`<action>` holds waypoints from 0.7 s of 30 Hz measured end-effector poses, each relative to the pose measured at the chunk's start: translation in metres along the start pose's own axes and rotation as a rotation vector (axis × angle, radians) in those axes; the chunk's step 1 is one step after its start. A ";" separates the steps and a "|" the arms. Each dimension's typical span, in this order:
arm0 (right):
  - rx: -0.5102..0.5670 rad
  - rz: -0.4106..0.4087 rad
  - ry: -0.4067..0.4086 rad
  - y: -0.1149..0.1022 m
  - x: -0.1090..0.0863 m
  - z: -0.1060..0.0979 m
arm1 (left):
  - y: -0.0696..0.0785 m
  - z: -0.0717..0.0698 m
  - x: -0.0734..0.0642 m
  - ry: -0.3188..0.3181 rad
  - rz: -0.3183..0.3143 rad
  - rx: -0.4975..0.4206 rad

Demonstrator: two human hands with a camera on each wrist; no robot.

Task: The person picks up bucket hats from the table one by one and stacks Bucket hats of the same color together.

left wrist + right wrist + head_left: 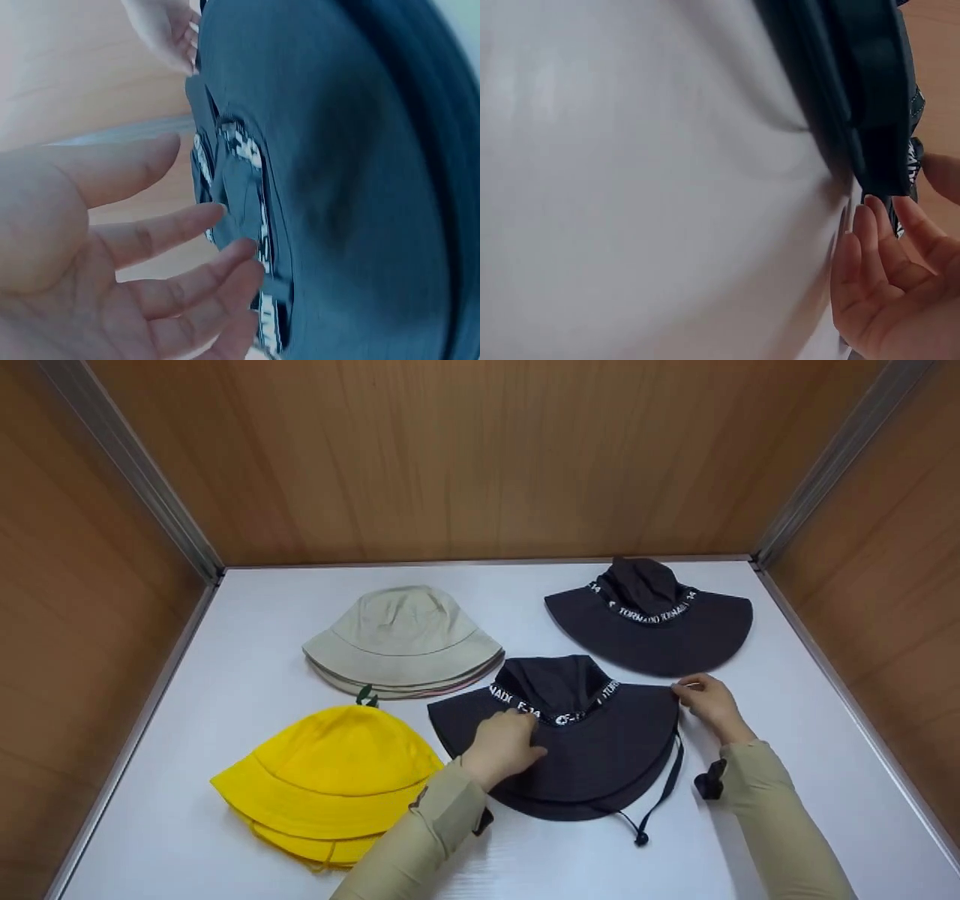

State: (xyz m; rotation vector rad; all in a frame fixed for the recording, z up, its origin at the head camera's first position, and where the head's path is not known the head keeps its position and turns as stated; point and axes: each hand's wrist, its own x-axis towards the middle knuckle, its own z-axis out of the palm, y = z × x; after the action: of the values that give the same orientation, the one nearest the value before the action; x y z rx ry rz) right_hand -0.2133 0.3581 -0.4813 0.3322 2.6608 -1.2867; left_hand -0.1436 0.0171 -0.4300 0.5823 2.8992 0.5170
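Note:
Two stacked black wide-brimmed hats (592, 761) lie in the middle of the white table, white lettering round the crown's base. A cord with a toggle (641, 838) trails from them. My left hand (504, 744) is over the left part of the upper brim. In the left wrist view its fingers (176, 292) are loosely bent, with nothing between them and the thumb. At the brim's right corner is my right hand (711, 705). The right wrist view has its fingertips (871, 204) right at the brim's edge, the thumb standing apart.
Another black hat (667, 649) with similar lettering lies at the back right. Stacked beige bucket hats (405, 641) are at the back left, and stacked yellow hats (337, 765) at the front left. Wooden panels (480, 465) wall in the white table (832, 780).

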 end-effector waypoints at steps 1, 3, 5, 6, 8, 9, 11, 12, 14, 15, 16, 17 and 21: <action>0.014 0.005 0.005 0.000 0.000 -0.001 | 0.003 0.002 -0.001 -0.009 -0.002 -0.002; 0.057 0.016 0.013 -0.001 0.001 -0.004 | 0.008 0.006 -0.003 -0.016 -0.005 0.004; 0.115 0.041 0.019 -0.002 0.001 -0.007 | 0.013 0.010 -0.006 -0.024 -0.008 0.013; 0.152 0.057 0.022 -0.002 0.001 -0.009 | 0.015 0.011 -0.007 -0.031 -0.009 0.021; 0.243 0.096 0.022 -0.004 0.002 -0.012 | 0.018 0.015 -0.009 -0.047 -0.013 0.028; 0.303 0.124 0.013 -0.005 0.002 -0.014 | 0.020 0.017 -0.010 -0.056 -0.016 0.031; 0.435 0.177 -0.010 -0.007 0.004 -0.018 | 0.021 0.021 -0.011 -0.067 -0.022 0.033; 0.505 0.209 -0.020 -0.008 0.004 -0.021 | 0.022 0.022 -0.012 -0.071 -0.025 0.029; 0.628 0.283 -0.035 -0.011 0.006 -0.026 | 0.022 0.024 -0.012 -0.074 -0.034 0.021; 0.681 0.319 -0.043 -0.012 0.007 -0.028 | 0.022 0.025 -0.012 -0.076 -0.040 0.016; 0.724 0.356 -0.046 -0.013 0.007 -0.031 | 0.023 0.026 -0.012 -0.081 -0.046 0.008; 0.763 0.391 -0.040 -0.014 0.008 -0.032 | 0.023 0.026 -0.012 -0.091 -0.055 -0.001; 0.892 0.485 -0.015 -0.018 0.011 -0.037 | 0.024 0.027 -0.011 -0.139 -0.098 -0.053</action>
State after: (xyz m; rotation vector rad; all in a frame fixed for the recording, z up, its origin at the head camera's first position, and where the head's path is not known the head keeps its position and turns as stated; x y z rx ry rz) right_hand -0.2304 0.3778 -0.4478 0.9778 1.6495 -2.1444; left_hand -0.1193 0.0420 -0.4459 0.4478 2.7572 0.5168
